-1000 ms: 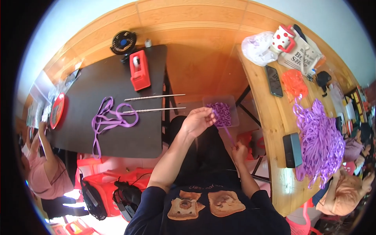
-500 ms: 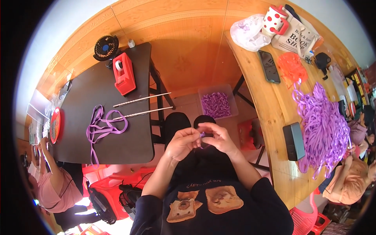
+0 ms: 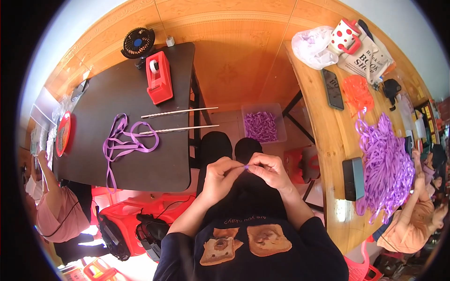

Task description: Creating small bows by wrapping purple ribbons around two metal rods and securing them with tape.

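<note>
Over my lap, my left hand (image 3: 222, 176) and my right hand (image 3: 270, 172) meet fingertip to fingertip. Both pinch a small piece of purple ribbon (image 3: 246, 166) between thumb and forefinger. Most of that piece is hidden by the fingers, so its shape cannot be made out. Beyond my knees, a clear plastic bin (image 3: 284, 127) on the floor holds many short purple ribbon pieces (image 3: 260, 126). On the wooden table to my right lies a big heap of long purple ribbons (image 3: 388, 168). A loose purple ribbon (image 3: 109, 169) lies looped on the dark table to my left.
Two thin pale sticks (image 3: 180, 112) jut past the dark table's (image 3: 93, 140) right edge. A red tape dispenser (image 3: 159, 77) and a small fan (image 3: 138, 43) stand behind. The wooden table (image 3: 323, 140) bears a phone (image 3: 332, 89) and a dark box (image 3: 353, 179). People sit at both sides.
My right fingers, raised and apart before, have closed into a pinch on the ribbon piece against my left fingertips. The whole view has shifted slightly.
</note>
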`<action>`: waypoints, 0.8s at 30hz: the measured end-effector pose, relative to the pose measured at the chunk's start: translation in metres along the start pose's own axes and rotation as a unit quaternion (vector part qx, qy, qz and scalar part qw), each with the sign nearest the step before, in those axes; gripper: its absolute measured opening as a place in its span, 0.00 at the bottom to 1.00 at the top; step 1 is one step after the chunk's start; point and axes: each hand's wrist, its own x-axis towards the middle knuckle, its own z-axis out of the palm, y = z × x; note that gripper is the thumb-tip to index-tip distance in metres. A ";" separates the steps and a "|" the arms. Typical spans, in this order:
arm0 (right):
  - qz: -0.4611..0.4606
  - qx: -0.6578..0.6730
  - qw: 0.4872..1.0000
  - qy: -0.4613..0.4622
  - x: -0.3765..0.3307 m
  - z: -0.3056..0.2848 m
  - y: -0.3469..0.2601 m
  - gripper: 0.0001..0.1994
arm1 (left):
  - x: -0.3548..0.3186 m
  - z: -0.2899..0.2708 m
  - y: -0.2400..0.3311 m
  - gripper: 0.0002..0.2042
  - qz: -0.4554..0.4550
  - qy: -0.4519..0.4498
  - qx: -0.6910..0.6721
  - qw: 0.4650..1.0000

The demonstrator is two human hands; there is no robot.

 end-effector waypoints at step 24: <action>-0.200 -0.311 0.929 0.016 0.011 -0.006 0.009 0.14 | -0.019 -0.002 -0.021 0.05 -0.222 -0.029 -0.397 0.890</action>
